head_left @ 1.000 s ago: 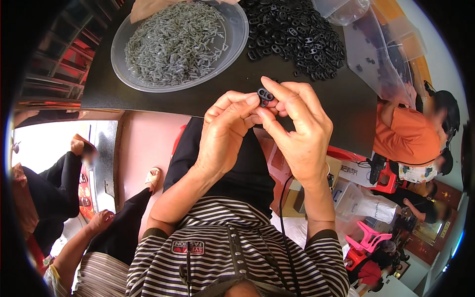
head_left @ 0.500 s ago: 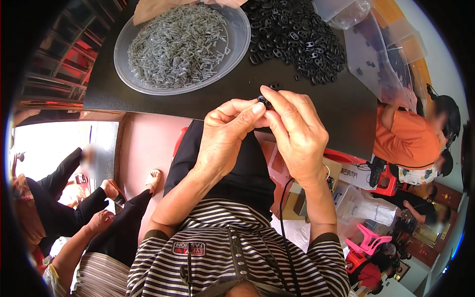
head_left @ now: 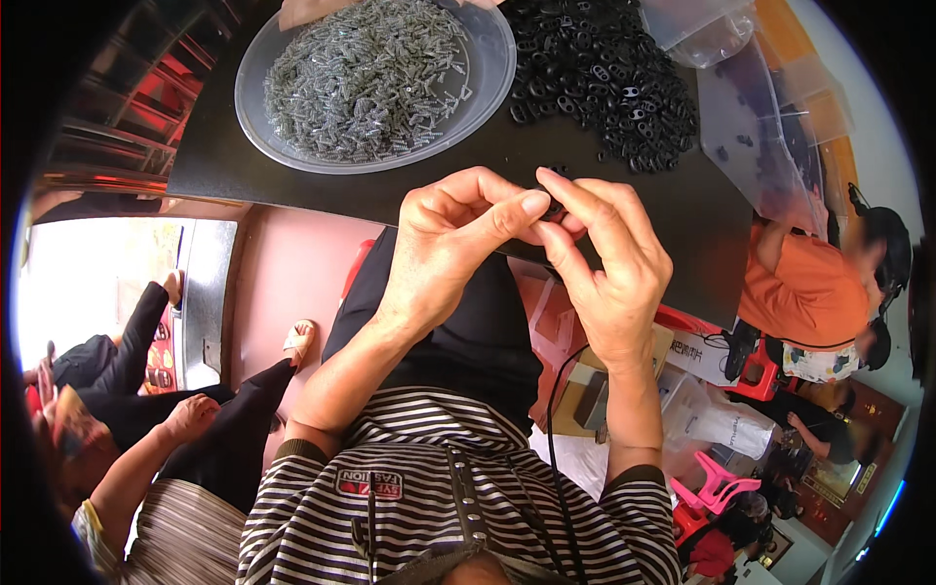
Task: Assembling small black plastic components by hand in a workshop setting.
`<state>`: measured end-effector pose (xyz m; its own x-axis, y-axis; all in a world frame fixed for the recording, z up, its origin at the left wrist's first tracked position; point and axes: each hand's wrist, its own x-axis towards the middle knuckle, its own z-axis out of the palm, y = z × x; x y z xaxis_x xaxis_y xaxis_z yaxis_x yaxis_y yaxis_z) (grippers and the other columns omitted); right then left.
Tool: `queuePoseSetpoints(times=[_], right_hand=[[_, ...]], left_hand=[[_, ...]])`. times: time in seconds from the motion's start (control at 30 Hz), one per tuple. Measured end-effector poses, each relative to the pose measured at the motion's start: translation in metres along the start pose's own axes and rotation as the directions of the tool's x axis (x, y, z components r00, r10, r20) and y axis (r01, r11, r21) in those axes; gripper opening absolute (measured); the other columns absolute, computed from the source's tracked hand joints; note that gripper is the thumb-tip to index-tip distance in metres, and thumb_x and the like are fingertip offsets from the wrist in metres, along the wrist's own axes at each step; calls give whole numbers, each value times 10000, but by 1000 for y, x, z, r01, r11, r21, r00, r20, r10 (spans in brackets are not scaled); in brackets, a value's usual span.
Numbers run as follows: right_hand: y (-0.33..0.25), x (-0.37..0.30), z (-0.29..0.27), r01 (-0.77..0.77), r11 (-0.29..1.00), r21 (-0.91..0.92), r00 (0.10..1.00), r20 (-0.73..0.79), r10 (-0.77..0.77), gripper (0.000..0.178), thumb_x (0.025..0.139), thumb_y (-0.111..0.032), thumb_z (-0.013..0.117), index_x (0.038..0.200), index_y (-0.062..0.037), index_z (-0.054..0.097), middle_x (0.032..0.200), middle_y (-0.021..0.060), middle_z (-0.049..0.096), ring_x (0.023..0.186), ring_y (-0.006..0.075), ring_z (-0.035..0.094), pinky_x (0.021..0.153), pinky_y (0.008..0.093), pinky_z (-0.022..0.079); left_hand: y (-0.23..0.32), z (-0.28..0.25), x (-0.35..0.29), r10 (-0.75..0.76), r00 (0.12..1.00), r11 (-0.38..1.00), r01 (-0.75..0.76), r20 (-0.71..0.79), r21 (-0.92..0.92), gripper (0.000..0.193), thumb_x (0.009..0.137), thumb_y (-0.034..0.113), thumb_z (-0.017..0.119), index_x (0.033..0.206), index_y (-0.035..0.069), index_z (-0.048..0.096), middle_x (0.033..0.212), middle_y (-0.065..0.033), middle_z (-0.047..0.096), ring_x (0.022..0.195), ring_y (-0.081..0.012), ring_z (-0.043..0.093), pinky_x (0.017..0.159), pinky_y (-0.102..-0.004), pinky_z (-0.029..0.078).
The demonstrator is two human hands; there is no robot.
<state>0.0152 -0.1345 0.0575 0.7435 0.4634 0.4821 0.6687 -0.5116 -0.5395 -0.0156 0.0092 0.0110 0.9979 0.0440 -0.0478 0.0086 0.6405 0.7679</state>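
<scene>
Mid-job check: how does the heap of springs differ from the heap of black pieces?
Colour: the springs are silvery grey, the black pieces plain black.
Shape: the springs are thin coils; the black pieces are rounded, many with two holes showing.
Place: the springs lie in a clear round tray, on the left; the black pieces lie straight on the dark table, on the right.
Shared: both are loose heaps of many small parts.

A left hand [head_left: 444, 239] and a right hand [head_left: 616, 268] meet at the near edge of a dark table [head_left: 673, 219], pinching a small black piece [head_left: 555, 209], mostly hidden. Beyond, a clear rounded tray [head_left: 494, 78] holds heaped silvery springs [head_left: 366, 88]; right of it lies a pile of black parts [head_left: 604, 83].
</scene>
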Motion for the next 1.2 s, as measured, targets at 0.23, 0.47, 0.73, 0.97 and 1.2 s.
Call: queuePoseSetpoints(times=[0.23,0.47,0.73,0.97,1.2], right_hand=[[1,8,1,-75,997,-6,996,39,76,402,667,8,747,1048,-30,626,865,80,579,684,190,588,592,300,505],[1,10,-4,-32,999,30,999,11,31,298,657,-6,769,928,-22,646,820,58,610,601,141,588,537,269,494],[6,8,-5,-101,945,310,995,22,99,272,649,-33,813,864,0,650,752,41,628,574,79,600,503,213,490],[3,7,-9,-103,909,404,994,82,76,235,659,-12,802,837,9,650,768,53,639,603,95,627,513,209,507],[6,8,-10,-148,865,480,979,194,59,238,674,-14,790,841,41,629,779,76,614,628,86,589,528,199,458]], left_hand=[[-4,5,-1,45,996,998,-43,-72,38,103,865,92,663,848,-10,661,794,-51,673,742,-79,609,732,-225,502],[-1,3,2,3,1000,998,-3,11,-62,191,858,77,666,1028,-6,640,1015,-65,626,887,-95,585,767,-238,503],[-1,-13,13,263,909,937,-320,324,138,391,771,-23,701,1153,6,622,1158,-76,488,916,-93,514,741,-192,528],[-3,-22,14,292,870,951,-310,397,-20,337,774,15,708,1105,-4,643,1169,-122,520,862,-113,570,717,-223,532],[-3,-26,16,263,876,960,-280,405,-18,284,781,35,699,1062,9,673,1111,-111,572,868,-122,582,724,-222,510]])
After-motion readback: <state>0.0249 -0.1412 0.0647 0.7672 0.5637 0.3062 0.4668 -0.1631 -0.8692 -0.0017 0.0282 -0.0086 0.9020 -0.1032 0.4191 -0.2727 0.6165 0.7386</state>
